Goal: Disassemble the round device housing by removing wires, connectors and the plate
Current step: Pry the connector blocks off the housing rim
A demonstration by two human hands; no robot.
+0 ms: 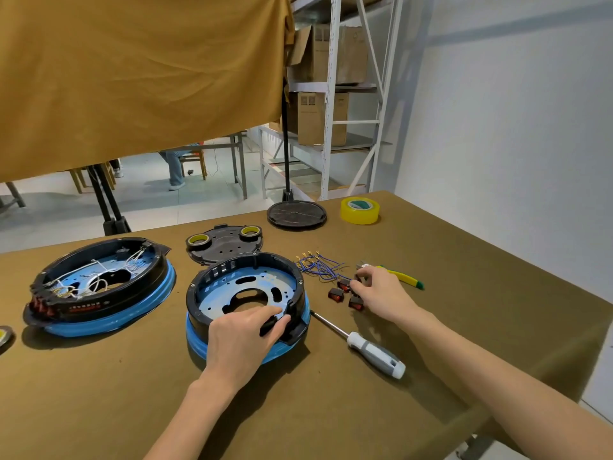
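A round black housing with a blue skirt [247,303] sits in front of me, its metal plate [232,293] bare inside. My left hand [243,340] grips a black part at the housing's near right rim. My right hand [381,292] pinches a black switch among the red rocker switches [341,292] lying to the right. Blue wires with brass terminals [318,265] lie loose behind those switches. A second housing [99,287], with white wires still inside, stands at the left.
A grey-handled screwdriver [365,346] lies right of the housing. A black cover with two tape rolls [225,242], a round black base [296,214], yellow tape [360,210] and a yellow-green tool [403,277] lie farther back. The table edge runs along the right.
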